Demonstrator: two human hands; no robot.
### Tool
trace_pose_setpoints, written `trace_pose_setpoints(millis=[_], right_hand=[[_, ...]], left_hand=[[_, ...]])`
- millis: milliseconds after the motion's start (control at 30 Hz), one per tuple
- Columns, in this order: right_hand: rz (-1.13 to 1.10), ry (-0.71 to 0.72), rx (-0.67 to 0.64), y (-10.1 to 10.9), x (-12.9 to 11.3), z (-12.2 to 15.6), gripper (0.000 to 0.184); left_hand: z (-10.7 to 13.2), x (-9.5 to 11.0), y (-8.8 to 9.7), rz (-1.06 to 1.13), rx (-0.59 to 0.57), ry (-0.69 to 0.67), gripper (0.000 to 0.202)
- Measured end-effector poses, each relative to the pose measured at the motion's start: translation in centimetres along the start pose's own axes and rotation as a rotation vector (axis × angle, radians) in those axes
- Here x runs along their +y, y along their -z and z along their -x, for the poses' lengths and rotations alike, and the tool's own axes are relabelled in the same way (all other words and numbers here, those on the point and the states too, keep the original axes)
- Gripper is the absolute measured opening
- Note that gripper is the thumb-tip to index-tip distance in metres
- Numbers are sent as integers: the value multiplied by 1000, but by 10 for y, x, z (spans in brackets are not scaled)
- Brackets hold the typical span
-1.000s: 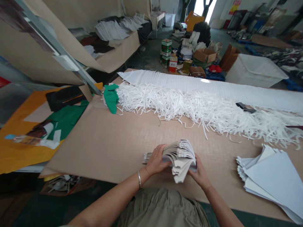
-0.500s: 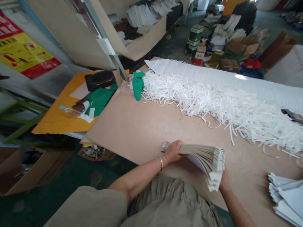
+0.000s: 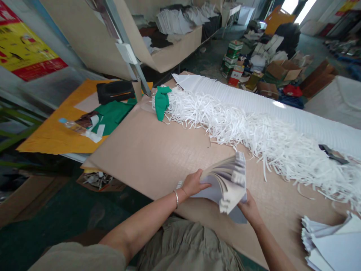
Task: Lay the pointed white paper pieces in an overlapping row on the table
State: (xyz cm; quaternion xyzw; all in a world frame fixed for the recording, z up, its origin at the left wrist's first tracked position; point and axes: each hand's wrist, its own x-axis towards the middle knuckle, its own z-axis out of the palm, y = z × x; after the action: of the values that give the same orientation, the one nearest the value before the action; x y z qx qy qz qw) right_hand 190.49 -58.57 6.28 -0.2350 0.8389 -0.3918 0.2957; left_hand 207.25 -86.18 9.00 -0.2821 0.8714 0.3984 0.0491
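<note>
Between my hands bends a stack of white, notched-edge sheets (image 3: 225, 184), its layers fanned into a curve; whether they are paper or fabric I cannot tell. My left hand (image 3: 194, 183), with a bracelet at the wrist, grips the stack's left end, thumb on top. At the right end my right hand (image 3: 249, 207) holds the lower edge, its fingers partly hidden behind the sheets. Another pile of similar white sheets (image 3: 332, 239) lies on the table at the lower right. Beyond my hands runs a long heap of narrow white strips (image 3: 239, 124).
A long row of upright white sheets (image 3: 254, 97) stands behind the strips on the brown table (image 3: 135, 150). A green cloth piece (image 3: 161, 103) rests at the heap's left end. Dark scissors-like tool (image 3: 334, 154) lies on the strips. A metal post (image 3: 132, 64) rises at the table's far-left corner.
The stack has shifted left and bent more sharply, its layers spreading and its right end rising. Both hands moved left with it, still gripping. The camera view has turned slightly.
</note>
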Motion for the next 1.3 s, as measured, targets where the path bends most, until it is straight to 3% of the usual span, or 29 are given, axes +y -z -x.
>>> trace_pose_setpoints(millis=[100,233,433,567,633,733,900,967,1067,1200,1300], right_hand=[[-134,-148,-284,-2,-28,-30,67],[-317,-241,-644,-41,-55,-60,65],[-480,-406,-826,-104,-58,-67,62],[-571,-448,-797,-145,-74,-76,60],[-620,-397,-770,-173,-95,-88,60],[-596,-305,-729,-223,-139,-113,59],[-560,-187,-786,-315,-219,-159,64],[-573,-172,-820,-350,-251,-175,66],[-566,-211,-894,-395,-295,-194,65],[-582,-338,-935,-437,-336,-215,62],[-554,-426,-846,-453,-352,-227,59]], left_hand=[[-1,-11,9,110,-16,159,74],[15,-41,23,163,-11,331,64],[45,-84,54,29,103,508,60],[40,-113,89,-112,164,600,61],[33,-135,117,-83,182,610,64],[23,-182,181,62,150,564,64],[20,-294,307,415,-93,508,61],[18,-336,344,442,-83,514,59],[15,-380,375,333,50,540,53],[15,-413,396,138,227,566,50],[10,-437,419,225,140,498,51]])
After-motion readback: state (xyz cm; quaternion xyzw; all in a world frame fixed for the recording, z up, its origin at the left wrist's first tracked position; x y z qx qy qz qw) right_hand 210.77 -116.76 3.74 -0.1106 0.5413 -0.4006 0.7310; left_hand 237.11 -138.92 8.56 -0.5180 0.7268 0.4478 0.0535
